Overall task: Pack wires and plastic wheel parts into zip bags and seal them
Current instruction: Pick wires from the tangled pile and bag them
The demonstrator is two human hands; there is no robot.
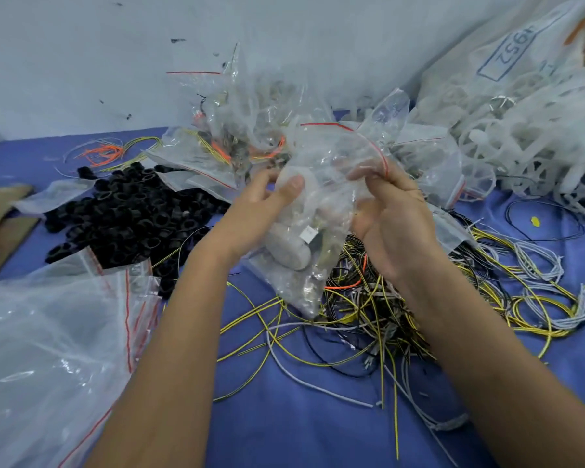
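Observation:
I hold a clear zip bag with a red seal line above the blue table. White plastic wheel parts and some wires show through its film. My left hand grips the bag's left side, thumb pressed on the film. My right hand pinches the red zip edge at the upper right. Under the bag lies a tangle of yellow, black and grey wires. White plastic wheel parts are heaped at the far right.
A pile of black plastic rings lies at the left. Empty zip bags lie at the near left. Filled bags are stacked behind, against the wall. Cardboard lies at the left edge. Coiled grey and yellow wires lie right.

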